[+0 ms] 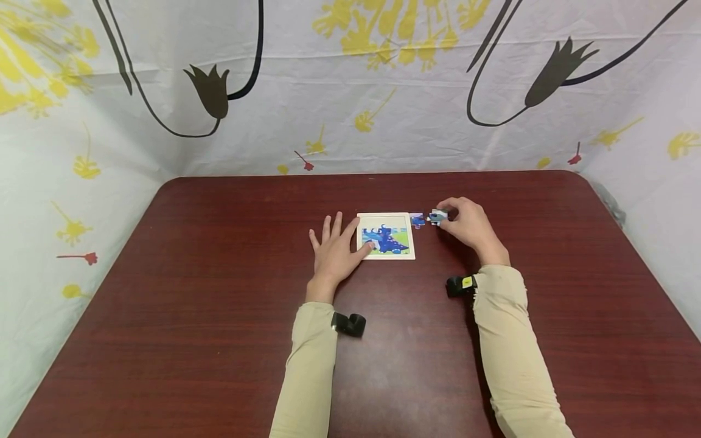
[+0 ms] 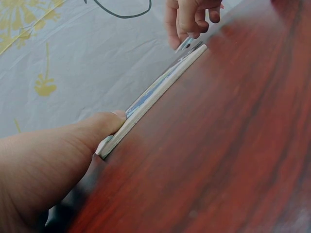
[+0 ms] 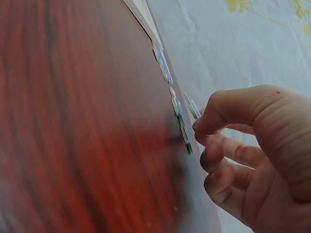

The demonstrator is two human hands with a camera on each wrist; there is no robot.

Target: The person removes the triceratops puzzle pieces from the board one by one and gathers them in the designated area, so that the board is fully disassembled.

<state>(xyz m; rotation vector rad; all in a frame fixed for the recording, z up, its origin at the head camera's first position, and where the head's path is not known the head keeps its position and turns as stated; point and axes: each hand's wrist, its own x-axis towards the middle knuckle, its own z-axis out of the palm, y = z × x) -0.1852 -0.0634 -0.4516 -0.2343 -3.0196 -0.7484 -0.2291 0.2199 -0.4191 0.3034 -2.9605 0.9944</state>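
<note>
Flowered cloth (image 1: 306, 109) across the top | dark red table (image 1: 219, 340) below | my left hand (image 1: 335, 258), fingers spread, thumb on the puzzle tray (image 1: 385, 257) at centre | my right hand (image 1: 473, 228), right of centre, pinching a puzzle piece (image 1: 436, 216) | best to keep the tray flat and grip lightly by the edges

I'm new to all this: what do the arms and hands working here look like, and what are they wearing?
They're a person's. The left hand and right hand wear no gloves. The left sleeve and right sleeve are long, beige and wrinkled. The left camera and right camera, small and black, sit by the wrists; the right one has a yellow label.
</note>
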